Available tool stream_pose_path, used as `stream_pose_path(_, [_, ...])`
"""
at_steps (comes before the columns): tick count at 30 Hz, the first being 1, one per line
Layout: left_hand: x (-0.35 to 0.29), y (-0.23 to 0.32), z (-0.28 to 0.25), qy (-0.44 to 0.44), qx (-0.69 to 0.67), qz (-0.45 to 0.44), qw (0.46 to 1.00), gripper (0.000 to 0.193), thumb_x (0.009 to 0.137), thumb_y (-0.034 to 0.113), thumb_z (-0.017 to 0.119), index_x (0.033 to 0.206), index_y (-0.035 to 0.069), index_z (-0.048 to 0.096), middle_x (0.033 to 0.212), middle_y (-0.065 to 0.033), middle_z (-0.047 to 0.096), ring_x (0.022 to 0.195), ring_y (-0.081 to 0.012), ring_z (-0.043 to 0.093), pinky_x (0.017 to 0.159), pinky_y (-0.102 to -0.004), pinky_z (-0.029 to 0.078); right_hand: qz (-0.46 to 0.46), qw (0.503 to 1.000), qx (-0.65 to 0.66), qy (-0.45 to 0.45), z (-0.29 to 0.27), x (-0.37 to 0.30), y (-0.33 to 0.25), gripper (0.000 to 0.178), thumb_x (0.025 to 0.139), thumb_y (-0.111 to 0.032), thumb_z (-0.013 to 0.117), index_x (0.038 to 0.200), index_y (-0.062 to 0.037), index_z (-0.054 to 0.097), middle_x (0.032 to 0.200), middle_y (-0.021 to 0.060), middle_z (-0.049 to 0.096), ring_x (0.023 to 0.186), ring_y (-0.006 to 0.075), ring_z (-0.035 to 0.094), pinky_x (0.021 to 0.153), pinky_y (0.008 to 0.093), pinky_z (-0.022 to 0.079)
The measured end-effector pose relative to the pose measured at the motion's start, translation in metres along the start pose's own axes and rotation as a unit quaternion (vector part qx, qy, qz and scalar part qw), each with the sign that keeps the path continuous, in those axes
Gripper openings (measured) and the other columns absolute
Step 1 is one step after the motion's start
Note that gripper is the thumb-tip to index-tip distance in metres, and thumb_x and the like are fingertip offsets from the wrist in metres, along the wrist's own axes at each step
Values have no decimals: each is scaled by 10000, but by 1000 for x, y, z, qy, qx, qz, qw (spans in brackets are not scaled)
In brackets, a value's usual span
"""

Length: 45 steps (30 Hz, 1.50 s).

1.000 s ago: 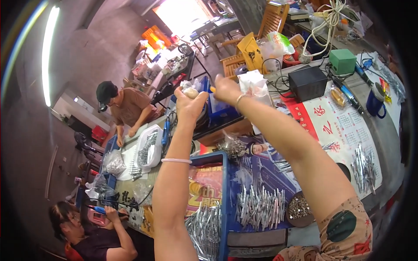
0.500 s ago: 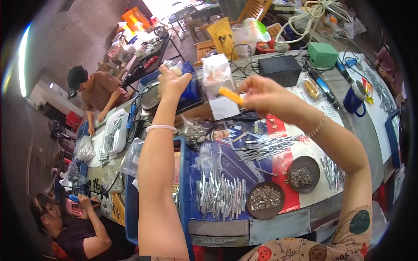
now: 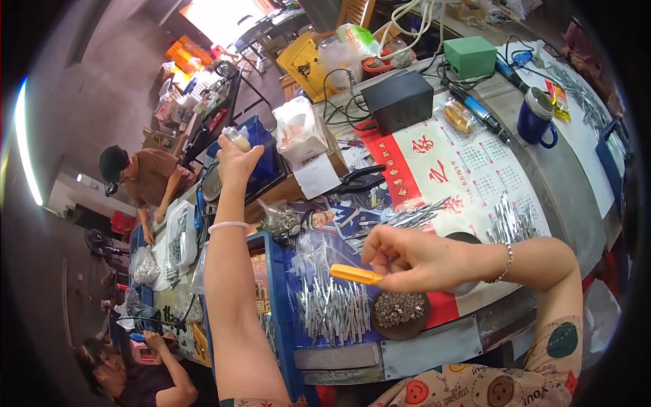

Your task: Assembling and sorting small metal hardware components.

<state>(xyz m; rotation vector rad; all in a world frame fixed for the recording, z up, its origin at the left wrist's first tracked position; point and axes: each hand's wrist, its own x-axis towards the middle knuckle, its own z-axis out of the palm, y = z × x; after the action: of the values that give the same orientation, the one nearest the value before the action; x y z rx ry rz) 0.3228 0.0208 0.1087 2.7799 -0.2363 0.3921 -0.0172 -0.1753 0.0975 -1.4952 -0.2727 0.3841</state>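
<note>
My left arm stretches toward the far left, where my left hand (image 3: pixel 236 163) is closed around a small whitish, translucent thing (image 3: pixel 237 138); its kind is unclear. A blue bin (image 3: pixel 260 146) stands just beside that hand. My right hand (image 3: pixel 424 261) pinches a yellow-orange pen-shaped stick (image 3: pixel 354 274) between thumb and fingers, its free end pointing left. Beneath the stick lies a spread of thin silver strips (image 3: pixel 332 312). Below the right hand sits a dark round dish (image 3: pixel 412 330) of small metal pieces (image 3: pixel 397 308). A second dark dish (image 3: pixel 463 237) is mostly hidden behind that hand.
More silver strips (image 3: pixel 512 220) lie on the calendar sheet (image 3: pixel 468 159). A blue tray (image 3: pixel 279 298) stands beside my left forearm. Farther back are a tissue box (image 3: pixel 298 132), a black box (image 3: pixel 398 102) and a blue mug (image 3: pixel 534 122). Two people work at the left.
My right hand has come nearer, from beside the tissue box to above the silver strips, still holding the yellow stick. My left hand keeps its hold by the blue bin. The view has shifted.
</note>
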Motion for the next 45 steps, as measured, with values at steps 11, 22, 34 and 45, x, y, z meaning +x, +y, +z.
stream_pose_path(11, [18, -7, 2, -28, 21, 66, 997, 1087, 603, 457, 774, 1401, 6, 189, 1229, -304, 488, 1115, -424, 529, 955, -426, 430, 17, 999, -14, -41, 11, 3, 15, 272, 820, -98, 583, 1054, -11, 476, 819, 25, 506, 666, 72, 486, 585, 248, 417])
stream_pose_path(22, [22, 1, -5, -30, 20, 58, 998, 1076, 565, 477, 777, 1375, -18, 270, 1193, -289, 549, 1116, -384, 555, 954, -378, 441, 43, 998, -14, -53, 12, 6, 25, 257, 846, -77, 591, 1062, -18, 465, 839, 10, 524, 605, 26, 484, 540, 204, 401])
stream_pose_path(34, [22, 5, 1, -52, 63, 28, 996, 1047, 611, 439, 724, 1406, 3, 199, 1278, -308, 456, 1171, -413, 501, 988, -413, 413, 28, 998, -14, -58, 15, -1, 34, 238, 821, -105, 596, 1009, -28, 471, 802, 37, 525, 634, 96, 513, 569, 270, 423])
stream_pose_path(45, [2, -12, 13, 20, 5, 61, 998, 1060, 615, 455, 759, 1415, 39, 201, 1259, -294, 466, 1140, -437, 504, 979, -442, 406, 1, 999, -19, -31, 22, -6, 37, 229, 834, -87, 607, 1011, -26, 473, 731, -3, 492, 546, 37, 399, 489, 233, 332])
